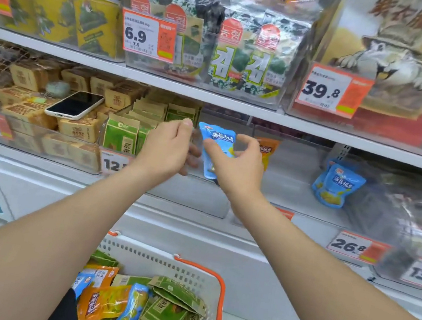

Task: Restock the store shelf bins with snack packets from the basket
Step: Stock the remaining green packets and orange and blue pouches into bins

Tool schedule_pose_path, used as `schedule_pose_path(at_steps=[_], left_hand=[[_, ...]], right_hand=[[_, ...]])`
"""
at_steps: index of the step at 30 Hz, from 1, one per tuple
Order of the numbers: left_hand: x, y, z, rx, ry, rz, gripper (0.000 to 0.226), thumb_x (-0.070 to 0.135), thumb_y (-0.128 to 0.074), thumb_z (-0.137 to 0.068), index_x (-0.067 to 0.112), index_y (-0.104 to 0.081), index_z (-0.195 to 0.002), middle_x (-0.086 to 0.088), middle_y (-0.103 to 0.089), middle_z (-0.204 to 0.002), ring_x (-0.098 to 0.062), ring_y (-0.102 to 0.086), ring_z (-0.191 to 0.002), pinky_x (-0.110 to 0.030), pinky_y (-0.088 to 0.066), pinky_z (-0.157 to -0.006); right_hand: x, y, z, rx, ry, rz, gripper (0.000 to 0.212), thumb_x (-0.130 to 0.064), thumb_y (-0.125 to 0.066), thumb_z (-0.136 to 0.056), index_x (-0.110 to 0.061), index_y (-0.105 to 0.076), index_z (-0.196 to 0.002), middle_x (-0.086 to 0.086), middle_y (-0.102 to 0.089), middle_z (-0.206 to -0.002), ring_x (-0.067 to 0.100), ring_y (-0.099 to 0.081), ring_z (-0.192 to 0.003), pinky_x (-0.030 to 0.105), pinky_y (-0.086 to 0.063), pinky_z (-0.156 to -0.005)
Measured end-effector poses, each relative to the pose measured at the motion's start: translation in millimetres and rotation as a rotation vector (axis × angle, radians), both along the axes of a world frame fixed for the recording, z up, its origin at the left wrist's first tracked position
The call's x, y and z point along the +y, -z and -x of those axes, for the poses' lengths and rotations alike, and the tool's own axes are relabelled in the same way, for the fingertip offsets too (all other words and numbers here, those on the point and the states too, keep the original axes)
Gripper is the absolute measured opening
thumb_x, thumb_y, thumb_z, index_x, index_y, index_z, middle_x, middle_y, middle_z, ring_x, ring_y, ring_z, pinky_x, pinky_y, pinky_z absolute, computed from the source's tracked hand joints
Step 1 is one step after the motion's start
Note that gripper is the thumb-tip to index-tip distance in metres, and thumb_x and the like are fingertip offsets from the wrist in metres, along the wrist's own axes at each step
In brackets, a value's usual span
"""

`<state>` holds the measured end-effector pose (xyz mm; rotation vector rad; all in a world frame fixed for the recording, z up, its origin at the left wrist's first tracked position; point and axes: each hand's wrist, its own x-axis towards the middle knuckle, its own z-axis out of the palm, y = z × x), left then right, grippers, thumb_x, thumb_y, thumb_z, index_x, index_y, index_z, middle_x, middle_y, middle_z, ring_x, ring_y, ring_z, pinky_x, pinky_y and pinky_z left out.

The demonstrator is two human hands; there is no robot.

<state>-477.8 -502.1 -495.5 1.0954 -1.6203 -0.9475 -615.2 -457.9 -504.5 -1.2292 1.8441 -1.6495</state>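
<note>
Nearest, at the bottom of the view, the white basket with its orange handle holds a loose heap of snack packets lying across each other: green packets, orange packets and one blue pouch.

Further out, both bare arms reach to the lower shelf. The right hand pinches a blue packet, thumb across its front and fingers behind, holding it upright at the mouth of a clear bin. The left hand is just beside it, thumb up and fingers curled. Whether it grips the bin's clear wall or nothing at all I cannot tell.

The blue packet looks like a small glossy plastic pouch. I judge it light, soft and easily dented, with a slick skin that could slide out of a loose pinch. A flat pinch across the middle, or on the sealed top edge, should do, with little squeeze so the contents are not crushed.

Behind the right hand stands one orange pouch. Two matching blue pouches lean together well to the right on the same shelf, and that is probably where this one belongs. Left of the hands a bin holds upright green bags, and a phone lies on stacked brown boxes. Farthest, on the shelf above, stand seaweed packs behind price tags
</note>
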Motion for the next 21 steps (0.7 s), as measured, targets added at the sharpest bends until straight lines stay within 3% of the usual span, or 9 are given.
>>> schedule_pose_path(at_steps=[2,4,6,8,12,17,21], left_hand=[[0.6,7.5,22.1,-0.150,-0.035,0.184,0.030,0.029,-0.043,-0.107,0.019,-0.071,-0.103,-0.003,-0.076,-0.088,-0.025,-0.073,-0.077,-0.039,-0.059,-0.066],[4.3,14.1,44.5,-0.358,-0.020,0.405,0.022,0.020,-0.049,-0.100,0.021,-0.071,-0.106,0.004,-0.071,-0.096,-0.023,-0.067,-0.091,-0.039,-0.055,-0.082],[12.8,17.6,70.4,-0.501,0.067,0.588,0.026,0.017,-0.048,-0.091,0.019,-0.068,-0.108,0.001,-0.062,-0.104,-0.026,-0.060,-0.098,-0.044,-0.051,-0.088],[25.7,17.1,96.5,-0.579,0.110,0.740,0.031,0.016,-0.046,-0.084,0.018,-0.068,-0.105,-0.002,-0.057,-0.106,-0.029,-0.052,-0.098,-0.046,-0.046,-0.084],[44.5,18.6,137.3,-0.658,0.161,0.934,0.037,0.024,-0.036,-0.081,0.016,-0.067,-0.099,-0.005,-0.056,-0.105,-0.030,-0.050,-0.098,-0.043,-0.040,-0.082],[44.5,34.8,169.3,-0.788,0.349,0.914,0.024,0.018,-0.046,-0.091,0.012,-0.065,-0.104,-0.009,-0.059,-0.101,-0.033,-0.055,-0.093,-0.049,-0.047,-0.080],[44.2,48.4,185.1,-0.813,0.488,0.691,0.025,0.040,-0.042,-0.103,0.020,-0.057,-0.101,-0.004,-0.066,-0.092,-0.035,-0.061,-0.089,-0.045,-0.051,-0.071]], right_hand=[[-0.2,-5.4,26.6,-0.051,0.085,0.006,0.050,-0.048,-0.083,-0.077,-0.028,-0.050,-0.110,-0.017,-0.056,-0.091,0.015,-0.063,-0.098,0.032,-0.056,-0.078],[0.8,-13.5,54.0,-0.066,0.179,-0.002,0.046,-0.043,-0.080,-0.085,-0.020,-0.051,-0.112,-0.018,-0.047,-0.086,0.015,-0.054,-0.095,0.021,-0.042,-0.075],[1.6,-19.2,81.1,-0.084,0.258,-0.017,0.051,-0.045,-0.077,-0.087,-0.015,-0.048,-0.116,-0.008,-0.048,-0.094,0.020,-0.051,-0.099,0.029,-0.044,-0.081],[-0.4,-16.1,108.4,-0.068,0.325,-0.058,0.055,-0.051,-0.075,-0.087,-0.014,-0.041,-0.109,0.001,-0.048,-0.103,0.030,-0.056,-0.109,0.041,-0.049,-0.093],[4.8,-1.4,165.1,0.054,0.493,-0.273,0.065,-0.060,-0.070,-0.086,-0.013,-0.040,-0.120,0.008,-0.055,-0.110,0.040,-0.045,-0.128,0.052,-0.036,-0.109],[16.2,13.2,226.3,0.019,0.604,-0.457,0.069,-0.040,-0.073,-0.089,-0.013,-0.033,-0.138,0.013,-0.060,-0.134,0.037,-0.036,-0.134,0.048,-0.038,-0.110],[19.0,22.5,253.8,-0.073,0.604,-0.482,0.065,-0.013,-0.067,-0.089,-0.009,-0.027,-0.141,0.014,-0.053,-0.143,0.038,-0.034,-0.138,0.047,-0.041,-0.112]])
